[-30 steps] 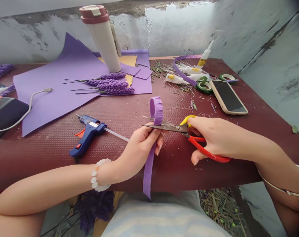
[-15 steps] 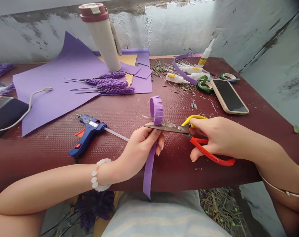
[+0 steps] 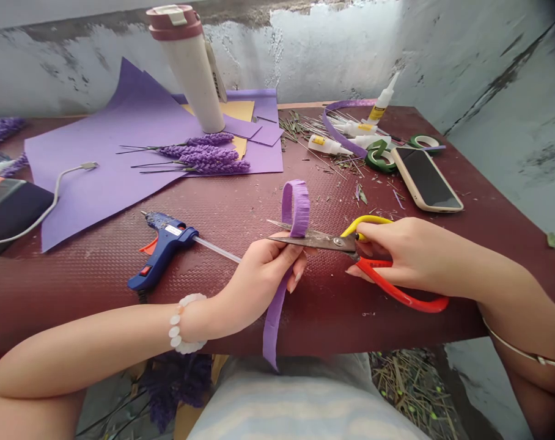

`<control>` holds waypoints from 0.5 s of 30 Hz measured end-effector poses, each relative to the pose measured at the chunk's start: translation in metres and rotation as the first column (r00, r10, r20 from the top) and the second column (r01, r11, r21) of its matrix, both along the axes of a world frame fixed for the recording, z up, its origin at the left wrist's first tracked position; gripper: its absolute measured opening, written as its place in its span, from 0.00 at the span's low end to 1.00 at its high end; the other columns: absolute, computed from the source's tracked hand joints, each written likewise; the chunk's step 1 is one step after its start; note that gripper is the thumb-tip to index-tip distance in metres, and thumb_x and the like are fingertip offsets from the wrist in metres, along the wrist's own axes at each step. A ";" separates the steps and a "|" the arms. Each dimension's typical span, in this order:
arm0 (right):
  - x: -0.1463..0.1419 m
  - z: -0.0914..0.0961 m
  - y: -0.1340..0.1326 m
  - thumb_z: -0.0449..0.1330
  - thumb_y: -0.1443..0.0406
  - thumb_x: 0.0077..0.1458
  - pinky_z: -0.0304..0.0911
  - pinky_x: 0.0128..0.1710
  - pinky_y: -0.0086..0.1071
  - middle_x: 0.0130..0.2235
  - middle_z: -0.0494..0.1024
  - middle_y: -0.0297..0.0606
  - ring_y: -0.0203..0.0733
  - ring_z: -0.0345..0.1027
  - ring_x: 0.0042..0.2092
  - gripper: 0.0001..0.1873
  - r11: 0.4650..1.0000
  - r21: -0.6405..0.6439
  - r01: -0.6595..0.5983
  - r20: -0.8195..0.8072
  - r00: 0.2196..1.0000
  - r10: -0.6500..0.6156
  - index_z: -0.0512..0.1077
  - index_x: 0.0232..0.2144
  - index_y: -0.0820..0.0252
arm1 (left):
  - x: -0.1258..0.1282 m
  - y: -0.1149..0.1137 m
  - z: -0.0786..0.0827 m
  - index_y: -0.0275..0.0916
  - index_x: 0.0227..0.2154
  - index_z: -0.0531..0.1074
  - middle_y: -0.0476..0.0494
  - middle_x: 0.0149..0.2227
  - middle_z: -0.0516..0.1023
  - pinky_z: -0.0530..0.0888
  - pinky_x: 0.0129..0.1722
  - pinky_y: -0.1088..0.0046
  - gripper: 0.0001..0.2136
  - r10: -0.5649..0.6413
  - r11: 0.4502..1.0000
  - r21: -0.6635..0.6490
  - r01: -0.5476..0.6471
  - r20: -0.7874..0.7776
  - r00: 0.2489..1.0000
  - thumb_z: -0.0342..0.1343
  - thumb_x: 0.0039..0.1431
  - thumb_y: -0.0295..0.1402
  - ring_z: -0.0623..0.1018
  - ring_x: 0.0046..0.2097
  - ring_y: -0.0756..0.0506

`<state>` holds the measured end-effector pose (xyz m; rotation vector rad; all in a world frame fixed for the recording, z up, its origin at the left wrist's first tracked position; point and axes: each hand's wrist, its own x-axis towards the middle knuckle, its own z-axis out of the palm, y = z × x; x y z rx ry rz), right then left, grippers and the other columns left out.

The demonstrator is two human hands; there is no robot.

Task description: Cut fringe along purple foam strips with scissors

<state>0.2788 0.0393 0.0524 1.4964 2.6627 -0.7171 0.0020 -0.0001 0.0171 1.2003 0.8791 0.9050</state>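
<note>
Over the maroon table (image 3: 332,318), your left hand (image 3: 259,269) is pinching a looped purple strip (image 3: 296,208) at the scissors' blades (image 3: 314,241), your right hand (image 3: 410,256) gripping the handles (image 3: 396,288) (fringing, it seems); more uncut strip needs feeding next.

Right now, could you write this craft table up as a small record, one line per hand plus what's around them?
left hand: pinches a fringed purple strip
right hand: holds red-and-yellow-handled scissors, blades at the strip
nearby: blue hot glue gun on a dark red table
farther: purple flower sprays, green floral tape, smartphone
</note>
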 end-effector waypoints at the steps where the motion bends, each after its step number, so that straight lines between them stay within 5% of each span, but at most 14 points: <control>1: 0.000 0.002 0.000 0.57 0.35 0.69 0.60 0.34 0.44 0.30 0.79 0.37 0.52 0.72 0.29 0.26 1.000 -0.018 -0.008 -0.005 1.000 0.008 0.66 0.34 0.44 | 0.000 0.000 0.000 0.42 0.30 0.74 0.55 0.23 0.71 0.67 0.31 0.70 0.20 0.000 1.000 -0.006 0.000 0.005 1.000 0.66 0.80 0.43 0.68 0.25 0.51; 5: 0.003 0.004 0.001 0.60 0.40 0.69 0.59 0.34 0.46 0.28 0.77 0.36 0.53 0.70 0.27 0.21 0.996 -0.093 -0.011 -0.030 1.000 0.008 0.66 0.35 0.44 | 0.001 -0.001 0.001 0.41 0.31 0.75 0.55 0.24 0.71 0.67 0.30 0.70 0.22 0.010 0.999 -0.036 -0.009 0.025 1.000 0.70 0.78 0.49 0.68 0.25 0.51; 15: 0.010 0.006 0.010 0.70 0.34 0.68 0.54 0.30 0.40 0.26 0.64 0.25 0.42 0.52 0.28 0.32 0.920 -0.368 -0.133 -0.247 0.968 0.041 0.66 0.30 0.47 | -0.004 -0.007 -0.001 0.38 0.42 0.83 0.51 0.28 0.77 0.69 0.31 0.69 0.22 -0.072 0.993 -0.070 0.093 0.250 0.965 0.73 0.77 0.54 0.72 0.27 0.49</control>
